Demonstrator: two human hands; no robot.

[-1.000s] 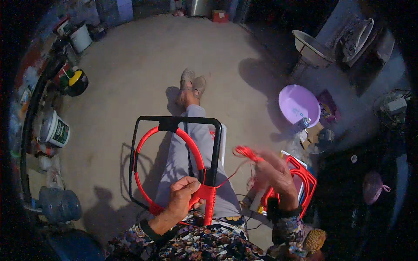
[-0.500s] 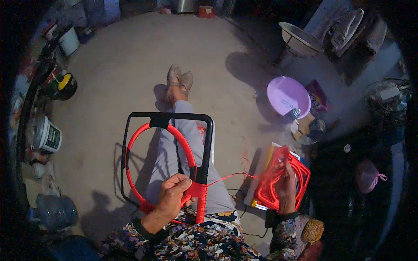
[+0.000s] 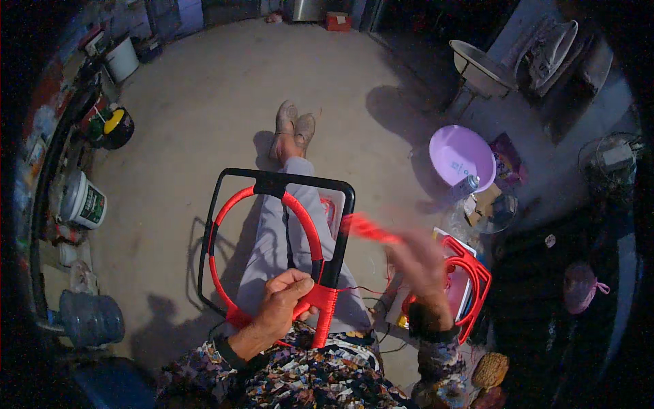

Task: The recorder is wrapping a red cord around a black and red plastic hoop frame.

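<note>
My left hand is closed on a rectangular black frame over my lap, thumb pressed near its lower right corner. Inside the frame is a ring wrapped in red cord, with black bands at intervals. Red wrapping also covers the lower corner beside my thumb. To the right, my right hand is smeared by motion. A blurred bundle of red cord sticks out from its fingers toward the frame. A thin red strand runs from the wrapped corner to the right. Beyond my right wrist lies another red frame-like piece.
A purple basin stands on the floor at the right, with a spray can and cardboard beside it. A wash basin on a stand is farther back. A white bucket and a water jug stand at the left.
My right hand has lifted off the red piece at the right and moved up and left, carrying the red cord bundle. My left hand keeps its hold on the frame.
</note>
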